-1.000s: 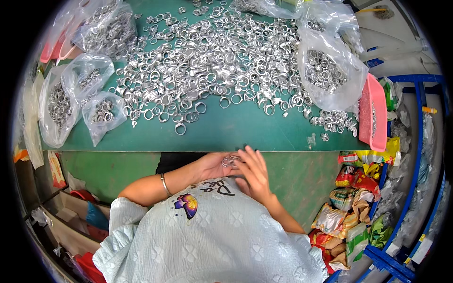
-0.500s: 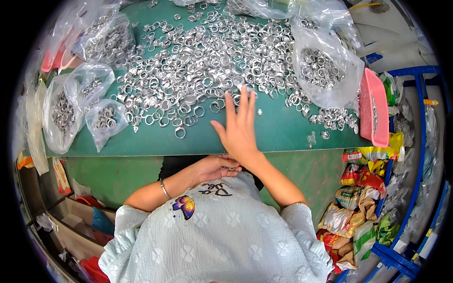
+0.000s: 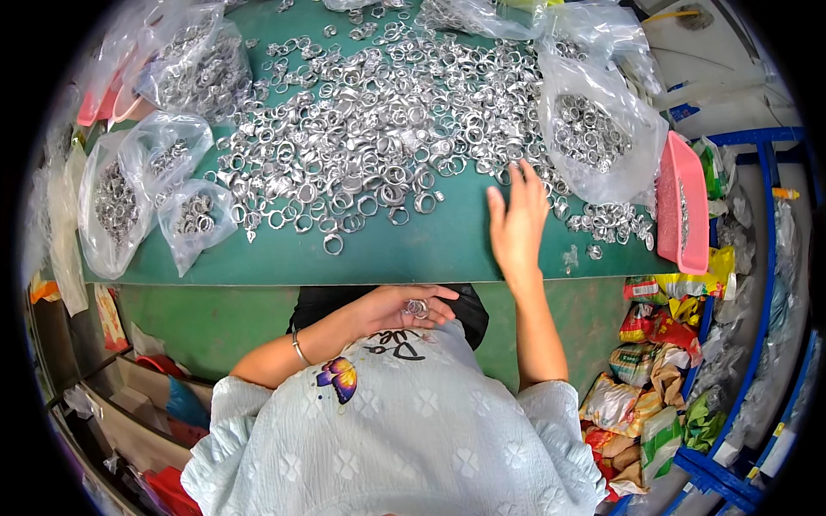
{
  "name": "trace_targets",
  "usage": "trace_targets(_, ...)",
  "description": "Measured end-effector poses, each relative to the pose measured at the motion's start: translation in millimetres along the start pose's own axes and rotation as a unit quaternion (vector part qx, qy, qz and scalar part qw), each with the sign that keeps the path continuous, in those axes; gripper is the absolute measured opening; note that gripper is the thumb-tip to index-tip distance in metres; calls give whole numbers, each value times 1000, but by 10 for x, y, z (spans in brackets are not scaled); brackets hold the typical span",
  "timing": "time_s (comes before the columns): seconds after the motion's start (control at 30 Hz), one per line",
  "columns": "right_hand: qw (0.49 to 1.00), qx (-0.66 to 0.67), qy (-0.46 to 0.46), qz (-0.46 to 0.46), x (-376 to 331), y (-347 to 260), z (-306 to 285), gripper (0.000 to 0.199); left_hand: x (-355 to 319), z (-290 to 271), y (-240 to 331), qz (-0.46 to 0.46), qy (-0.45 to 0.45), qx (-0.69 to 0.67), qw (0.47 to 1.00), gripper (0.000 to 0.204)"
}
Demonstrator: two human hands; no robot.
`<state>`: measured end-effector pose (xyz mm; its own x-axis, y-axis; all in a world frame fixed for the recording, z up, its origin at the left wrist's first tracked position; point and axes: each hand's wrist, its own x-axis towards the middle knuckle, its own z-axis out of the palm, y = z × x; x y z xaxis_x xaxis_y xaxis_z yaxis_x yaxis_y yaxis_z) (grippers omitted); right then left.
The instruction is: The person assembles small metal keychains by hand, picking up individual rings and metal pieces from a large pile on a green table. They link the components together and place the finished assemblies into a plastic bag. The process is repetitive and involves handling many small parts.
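Note:
A wide heap of silver-coloured metal rings (image 3: 370, 129) lies spread over the green tabletop (image 3: 413, 249). Palm up in front of my body, just below the table's near edge, my left hand (image 3: 391, 308) cradles a few rings (image 3: 416, 307). My right hand (image 3: 519, 219) reaches over the table, fingers stretched out and thumb apart. Its fingertips are at the near right edge of the heap, and I cannot tell whether they touch a ring. No ring shows in that hand.
Clear plastic bags of rings stand on the left (image 3: 114, 206) and right (image 3: 594, 129). A pink tray (image 3: 682, 206) sits at the table's right edge, beside a small ring pile (image 3: 611, 222). Beyond it are a blue rack (image 3: 761, 258) and colourful packages (image 3: 641, 378) below.
My right hand has moved right, from the heap's near middle to its near right edge. My left hand has come out from under the right wrist, showing the rings in its palm.

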<state>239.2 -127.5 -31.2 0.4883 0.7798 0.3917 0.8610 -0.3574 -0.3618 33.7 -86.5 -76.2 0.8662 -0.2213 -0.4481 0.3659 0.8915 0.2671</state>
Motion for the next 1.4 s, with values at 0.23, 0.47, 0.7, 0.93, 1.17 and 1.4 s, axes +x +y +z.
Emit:
trace_targets(0.23, 994, 72, -39, -68, 5, -416, 59, 43, -10, 8, -18, 21, 36, -9, 999, 34)
trace_targets(0.47, 984, 43, -42, -167, 215, -281, 175, 31, 7, -77, -49, 35, 14, -73, 997, 30)
trace_targets(0.7, 988, 22, 20, -154, 270, -221, 218, 14, -16, -103, -28, 11, 8, -85, 996, 30)
trace_targets(0.93, 993, 37, -62, -94, 120, -243, -114, 20, -93, 19, -20, 54, 77, -48, 994, 31)
trace_targets(1.17, 926, 110, -198, -301, 183, -782, 180, 44, -98, -3, 11, 14, 64, -56, 996, 30)
trace_targets(1.4, 969, 36, -97, -223, 228, -303, 171, 23, -341, -196, -66, 67, 93, -56, 992, 27)
